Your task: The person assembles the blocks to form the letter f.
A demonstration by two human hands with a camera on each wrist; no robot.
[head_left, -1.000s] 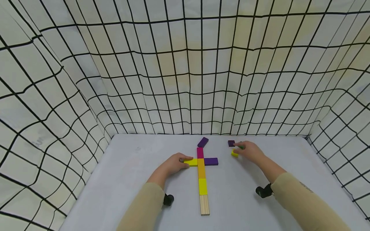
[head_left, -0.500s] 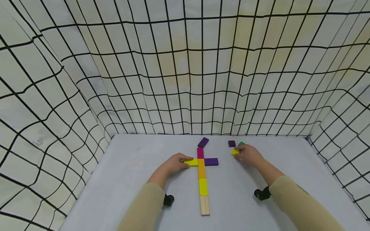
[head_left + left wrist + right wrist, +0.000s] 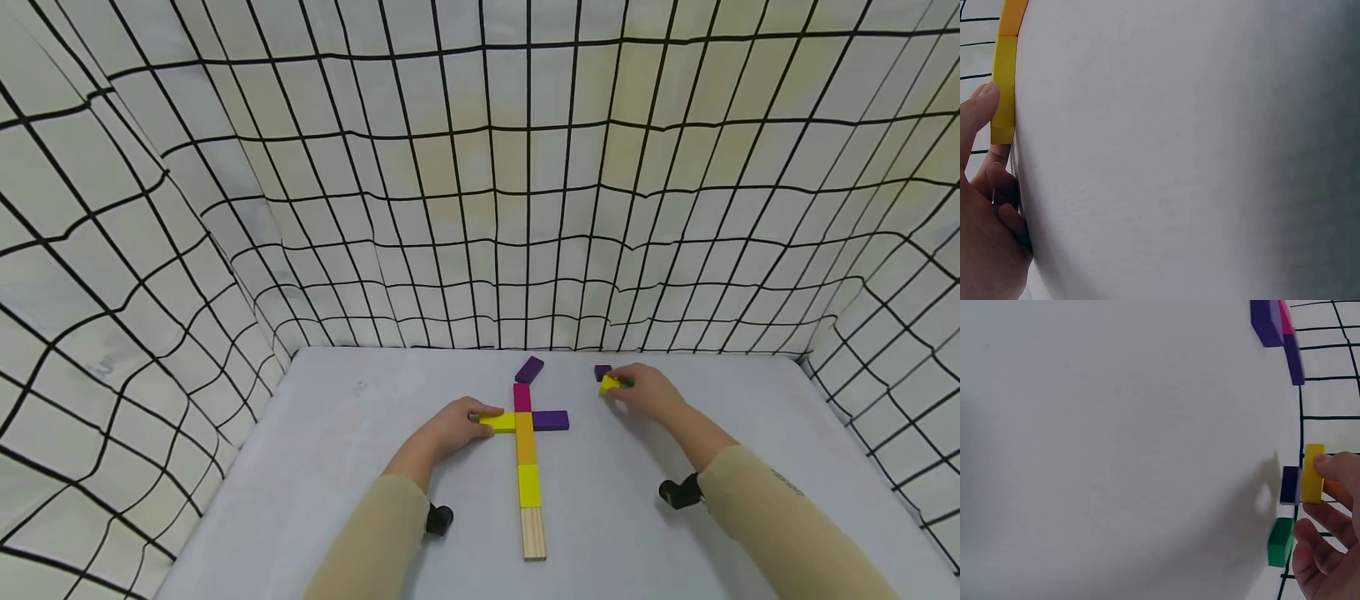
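Note:
My left hand [image 3: 455, 423] pinches a yellow block [image 3: 504, 423] by its outer end, thumb and finger on opposite sides. That block forms the left arm of a cross; a purple block [image 3: 551, 420] forms the right arm. Down its middle run a pink block [image 3: 522, 397], an orange block [image 3: 525, 438], a second yellow block [image 3: 528, 486] and plain wood [image 3: 533, 534]. My right hand [image 3: 648, 392] holds a small yellow block [image 3: 1313, 478] between thumb and fingers, seemingly just off the table. Close by are a small dark purple block [image 3: 1290, 485] and a green block [image 3: 1280, 542].
Another purple block [image 3: 529, 370] lies slanted at the top of the cross, touching or nearly touching the pink one. A white-covered table [image 3: 322, 392] carries everything. Black netting [image 3: 487, 200] over white walls encloses its back and sides.
My right hand has taken hold of the small yellow block and brought it up towards the small purple one. Fingers uncovered the green block, then mostly covered it again. My left hand stayed in place.

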